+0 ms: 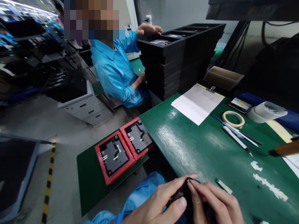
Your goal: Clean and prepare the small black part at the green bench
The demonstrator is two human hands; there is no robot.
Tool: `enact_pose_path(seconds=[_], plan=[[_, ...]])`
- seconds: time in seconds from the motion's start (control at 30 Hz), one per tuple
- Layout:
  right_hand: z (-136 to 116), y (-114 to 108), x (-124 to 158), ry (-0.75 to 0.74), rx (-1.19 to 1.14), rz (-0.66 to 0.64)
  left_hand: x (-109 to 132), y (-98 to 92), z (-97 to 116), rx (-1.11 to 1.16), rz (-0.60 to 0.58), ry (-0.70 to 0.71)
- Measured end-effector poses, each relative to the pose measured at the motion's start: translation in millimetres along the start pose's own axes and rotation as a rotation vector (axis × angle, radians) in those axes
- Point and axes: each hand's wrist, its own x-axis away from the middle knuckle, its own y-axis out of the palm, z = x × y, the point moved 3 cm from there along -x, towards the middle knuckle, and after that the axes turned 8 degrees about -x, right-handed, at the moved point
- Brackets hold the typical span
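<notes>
At the bottom edge of the head view, my left hand (155,203) and my right hand (215,202) are closed together around a small black part (187,191) with a tiny pale spot near its top. My left thumb and fingers wrap its left side, and my right fingertips press on its top. Most of the part is hidden by my fingers. Both hands hover over the near edge of the green table (198,146). A small pale strip (223,186) lies on the mat just right of my right hand.
A co-worker in a blue coat (114,71) sits beyond, one hand on tall stacks of black trays (177,59). On the table: a clipboard with paper (198,102), tape roll (233,119), pens (238,133), white tape dispenser (266,111). Two red-framed trays (126,147) sit on a lower green shelf.
</notes>
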Motion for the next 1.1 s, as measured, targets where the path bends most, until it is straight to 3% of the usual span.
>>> enact_pose_path(seconds=[0.07,0.17,0.43,0.63,0.8,1.1], plan=[[-1,4,7,0.013,0.005,0.106,-4,0.2,5,-0.015,-0.031,0.03],[2,4,14,-0.001,-0.005,0.151,-11,0.9,10,-0.047,-0.069,0.053],[5,-15,20,0.089,0.145,-0.035,-20,8.9,8,-0.11,-0.17,0.086],[12,-22,21,0.057,0.162,0.065,-25,17.2,16,-0.095,-0.199,0.162],[15,-28,18,-0.02,0.177,-0.028,-28,19.8,15,-0.106,-0.206,0.116],[20,-30,21,0.015,0.137,0.018,-29,21.2,15,-0.121,-0.235,0.141]])
